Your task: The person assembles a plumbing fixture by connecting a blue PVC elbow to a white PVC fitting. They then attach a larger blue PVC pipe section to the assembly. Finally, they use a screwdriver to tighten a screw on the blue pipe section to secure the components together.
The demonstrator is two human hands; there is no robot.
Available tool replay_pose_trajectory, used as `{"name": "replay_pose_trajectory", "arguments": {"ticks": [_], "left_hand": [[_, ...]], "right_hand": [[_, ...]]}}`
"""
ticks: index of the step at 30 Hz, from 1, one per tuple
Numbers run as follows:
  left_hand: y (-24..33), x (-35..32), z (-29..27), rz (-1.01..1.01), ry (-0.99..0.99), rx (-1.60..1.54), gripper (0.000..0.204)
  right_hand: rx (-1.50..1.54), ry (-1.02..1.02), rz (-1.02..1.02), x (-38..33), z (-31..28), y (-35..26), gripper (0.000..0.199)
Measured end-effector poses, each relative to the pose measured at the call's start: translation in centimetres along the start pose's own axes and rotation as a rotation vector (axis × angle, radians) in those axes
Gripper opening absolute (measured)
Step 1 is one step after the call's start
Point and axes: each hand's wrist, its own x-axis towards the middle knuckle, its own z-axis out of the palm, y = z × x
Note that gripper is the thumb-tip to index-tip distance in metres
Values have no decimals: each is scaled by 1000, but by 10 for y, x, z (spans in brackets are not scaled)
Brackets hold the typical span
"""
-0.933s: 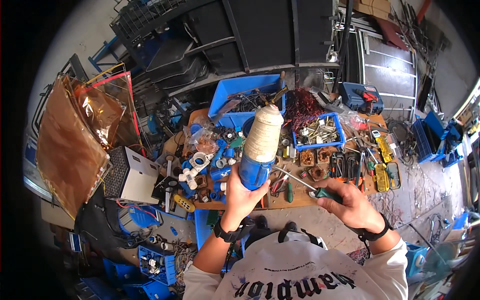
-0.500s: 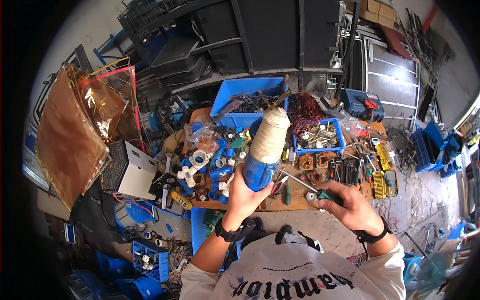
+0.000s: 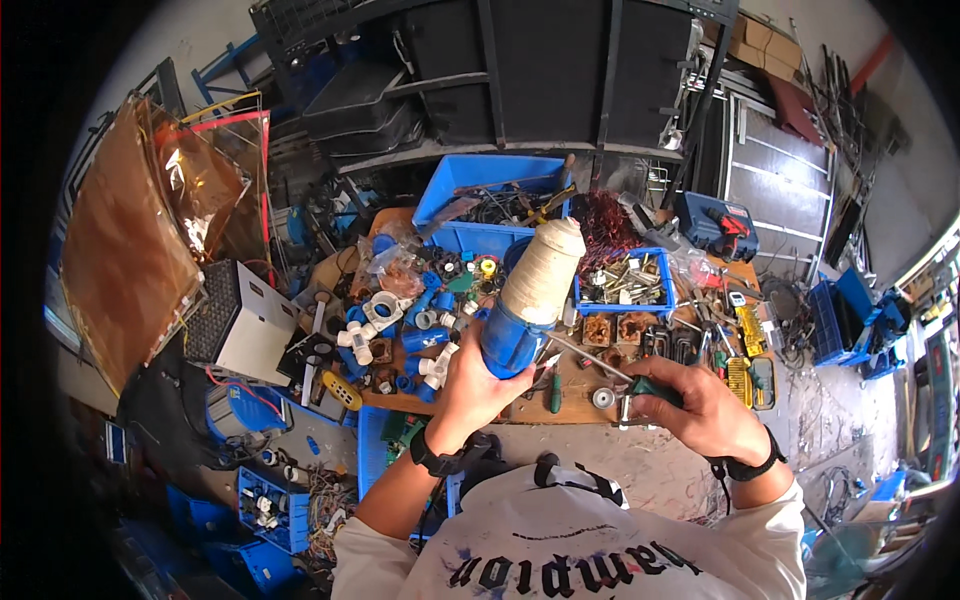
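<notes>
My left hand [image 3: 472,390] is wrapped round the lower part of a blue cylinder with a cream, ridged, tapering top [image 3: 545,275]. It is held up over the workbench, its narrow end leaning away and slightly right. In my right hand [image 3: 705,412] is a screwdriver [image 3: 654,391] with a dark green handle. Its metal shaft points left toward the blue base; I cannot tell whether the tip touches it. Below and between the hands, a green-handled tool [image 3: 556,392] and a small round whitish part [image 3: 603,398] lie near the bench's front edge.
On the wooden bench [image 3: 520,411] stand a large blue bin [image 3: 470,238] of tools and a blue tray [image 3: 672,285] of metal fittings. White and blue pipe fittings [image 3: 355,342] crowd the left; a yellow bit case [image 3: 739,380] lies right. Brown sheets [image 3: 130,250] lean far left.
The view has shifted a little, so the bench sits further left in it. Both hands keep their holds, and the screwdriver still points toward the blue base.
</notes>
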Motion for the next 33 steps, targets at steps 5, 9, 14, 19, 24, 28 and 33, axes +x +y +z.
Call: {"name": "replay_pose_trajectory", "arguments": {"ticks": [5, 9, 14, 19, 24, 28, 33], "left_hand": [[-10, 1, 3, 21, 13, -29, 58], [-7, 3, 0, 24, -18, -133, 54], [3, -2, -14, -331, -335, -754, 46], [2, -6, -22, -362, -540, -1230, 55], [6, 0, -21, -357, -646, -1441, 60], [8, -1, -22, -355, -629, -1419, 63], [14, 0, -20, -399, -641, -1344, 64]], "right_hand": [[-89, 50, -85, 9, 3, -6, 34], [-43, 52, -102, 13, 11, -2, 32], [98, 89, -82, 16, 13, 5, 30], [118, 76, -131, 15, 15, 14, 27], [147, 117, -181, 14, 19, 25, 29], [157, 83, -131, 12, 17, 22, 31], [234, 113, -158, 11, 18, 24, 31]]}}
